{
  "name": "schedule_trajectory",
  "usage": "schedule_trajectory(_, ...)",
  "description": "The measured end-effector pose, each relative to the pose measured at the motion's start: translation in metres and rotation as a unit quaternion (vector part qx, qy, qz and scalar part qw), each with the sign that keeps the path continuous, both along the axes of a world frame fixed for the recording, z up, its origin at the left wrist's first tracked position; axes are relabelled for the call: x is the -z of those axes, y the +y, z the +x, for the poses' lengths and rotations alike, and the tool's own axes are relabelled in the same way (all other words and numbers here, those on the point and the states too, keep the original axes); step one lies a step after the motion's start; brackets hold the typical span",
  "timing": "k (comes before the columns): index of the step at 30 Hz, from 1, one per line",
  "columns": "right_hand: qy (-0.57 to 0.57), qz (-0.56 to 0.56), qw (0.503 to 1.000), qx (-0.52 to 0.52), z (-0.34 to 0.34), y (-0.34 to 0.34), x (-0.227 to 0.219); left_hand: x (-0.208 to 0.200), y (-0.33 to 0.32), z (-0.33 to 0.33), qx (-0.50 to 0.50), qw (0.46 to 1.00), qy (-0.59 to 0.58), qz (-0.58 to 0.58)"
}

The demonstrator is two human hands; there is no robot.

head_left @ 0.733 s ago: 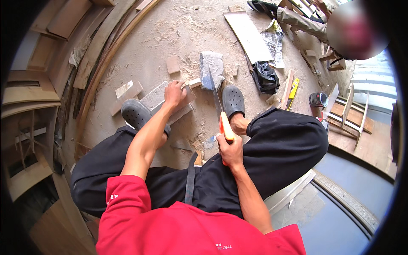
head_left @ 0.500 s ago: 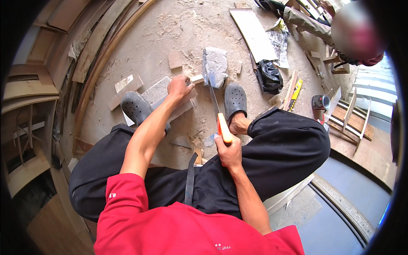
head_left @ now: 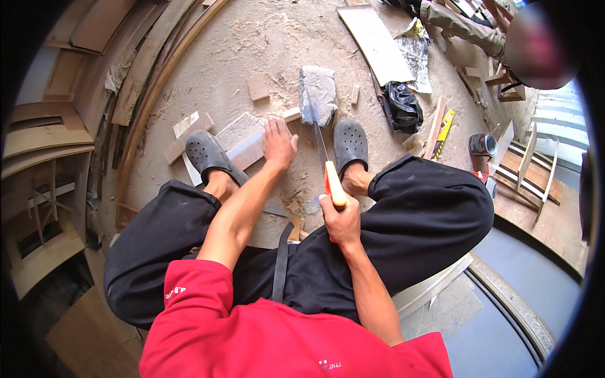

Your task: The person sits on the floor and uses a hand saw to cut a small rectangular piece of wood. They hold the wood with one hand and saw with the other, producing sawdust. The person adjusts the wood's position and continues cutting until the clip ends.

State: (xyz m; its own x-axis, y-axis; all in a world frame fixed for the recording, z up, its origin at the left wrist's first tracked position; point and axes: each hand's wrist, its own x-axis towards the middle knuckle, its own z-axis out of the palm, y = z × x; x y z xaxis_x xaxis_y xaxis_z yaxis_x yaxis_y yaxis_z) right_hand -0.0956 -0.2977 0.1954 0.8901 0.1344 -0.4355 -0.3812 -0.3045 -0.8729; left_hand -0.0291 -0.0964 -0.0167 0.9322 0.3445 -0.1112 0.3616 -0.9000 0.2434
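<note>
My right hand [head_left: 342,222] is closed round the orange and yellow handle of a handsaw [head_left: 334,183]. The saw's thin blade points away from me, its far end at a rough grey block [head_left: 319,94] on the floor; I cannot tell whether they touch. Between my feet, my left hand [head_left: 279,145] lies with its fingers stretched out over the right end of a pale board [head_left: 247,150], which rests against another rough grey block [head_left: 238,130]. Just beyond the fingertips, a small light wood strip [head_left: 292,114] reaches toward the far block.
Wood offcuts [head_left: 258,87] and sawdust lie around the blocks. At right are a black plastic bag [head_left: 401,108], a yellow level-like tool [head_left: 443,133], an open can [head_left: 483,145] and a long white board [head_left: 377,45]. Another person [head_left: 463,25] sits at far right. Wooden frames [head_left: 47,138] stand at left.
My left hand has gone from bent fingers near the small strip to stretched fingers, slightly right and nearer me. The saw stays in my right hand, its handle slightly farther from me.
</note>
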Motion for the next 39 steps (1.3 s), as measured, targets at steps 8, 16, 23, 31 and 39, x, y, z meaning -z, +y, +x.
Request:
schedule_trajectory(8, 0.004, 0.017, 1.000, 0.022, 0.003, -0.013, 0.005, -0.010, -0.017, -0.025, 0.292, 0.942, -0.051, -0.161)
schedule_trajectory(16, -0.008, -0.005, 1.000, -0.017, 0.008, -0.018, 0.008, -0.009, 0.020, -0.010, 0.008, 0.991, -0.129, 0.022)
schedule_trajectory(23, -0.033, -0.030, 0.999, -0.011, 0.008, -0.022, 0.011, -0.039, -0.003, 0.016, -0.141, 0.981, 0.084, -0.103)
schedule_trajectory(31, -0.061, -0.034, 0.998, -0.008, 0.009, -0.020, 0.006, -0.024, 0.002, 0.032, -0.279, 0.941, 0.108, -0.160)
schedule_trajectory(39, -0.050, -0.005, 0.999, 0.004, 0.010, -0.024, 0.010, -0.031, -0.030, 0.026, -0.069, 0.972, 0.076, -0.214)
